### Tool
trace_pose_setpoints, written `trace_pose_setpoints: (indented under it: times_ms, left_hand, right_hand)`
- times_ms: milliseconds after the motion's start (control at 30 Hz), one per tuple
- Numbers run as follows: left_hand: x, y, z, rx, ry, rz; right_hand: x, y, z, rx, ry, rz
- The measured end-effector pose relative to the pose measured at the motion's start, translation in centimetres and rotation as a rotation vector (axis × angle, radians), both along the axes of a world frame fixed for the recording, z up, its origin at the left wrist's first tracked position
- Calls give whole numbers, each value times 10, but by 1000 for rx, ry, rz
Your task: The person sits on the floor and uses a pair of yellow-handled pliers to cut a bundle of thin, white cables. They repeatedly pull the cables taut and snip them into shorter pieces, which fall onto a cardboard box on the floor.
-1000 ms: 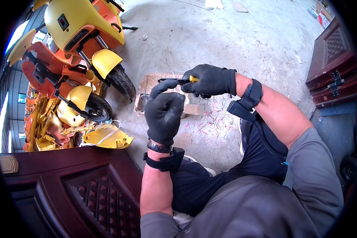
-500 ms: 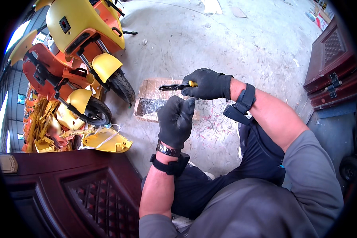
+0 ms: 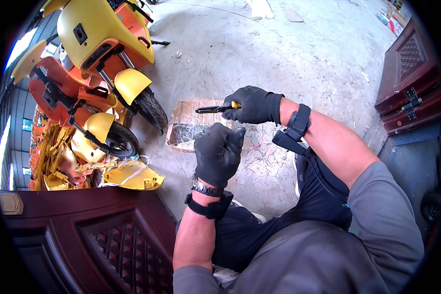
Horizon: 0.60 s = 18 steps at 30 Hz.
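right hand (image 3: 254, 104): black glove, closed round a yellow-handled tool (image 3: 219, 108); dark tip sticks out to the person's left, above the cardboard box (image 3: 183, 113)
left hand (image 3: 217, 153): black glove, curled into a tight fist just below the tool, knuckles up; cannot tell if it pinches anything, nothing shows out of the fist
tool place: over the near-right corner of the box, held in the air, apart from the floor
box: open, lies flat on the concrete floor (image 3: 240, 54); dark wiry stuff inside, too blurred to name
floor by box: thin red and white scraps (image 3: 259, 157) scattered just right of the box, under the forearms
left of box: stacked yellow and orange scooters (image 3: 100, 63), a wheel nearly touching the box edge
near the person: dark wooden door panel (image 3: 83, 235) lower left, well clear of the box
step (judged): tool work on something small held in the left fist, both hands close together above the box
next move calls for (judged): bringing tool tip and fist together accurately, steady left hold, the piece kept over the box
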<state>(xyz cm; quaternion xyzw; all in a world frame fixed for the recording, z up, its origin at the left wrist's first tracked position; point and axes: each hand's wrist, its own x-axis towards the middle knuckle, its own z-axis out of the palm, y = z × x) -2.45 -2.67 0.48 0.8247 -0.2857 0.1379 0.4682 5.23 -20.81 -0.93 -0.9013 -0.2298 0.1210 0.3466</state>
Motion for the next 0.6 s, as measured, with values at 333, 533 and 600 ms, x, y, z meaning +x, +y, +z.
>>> trace_pose_setpoints:
  times_ms: [333,533,600]
  left_hand:
    - [1,-3,3,28,-77,4]
    - [0,-2,5,59,-105,0]
    - [0,-2,6,65,-108,-2]
  right_hand:
    - [2,-2,3,0,86,-50]
    - [4,-2,6,-4,102,-53]
    - [4,-2,3,2,83,-49]
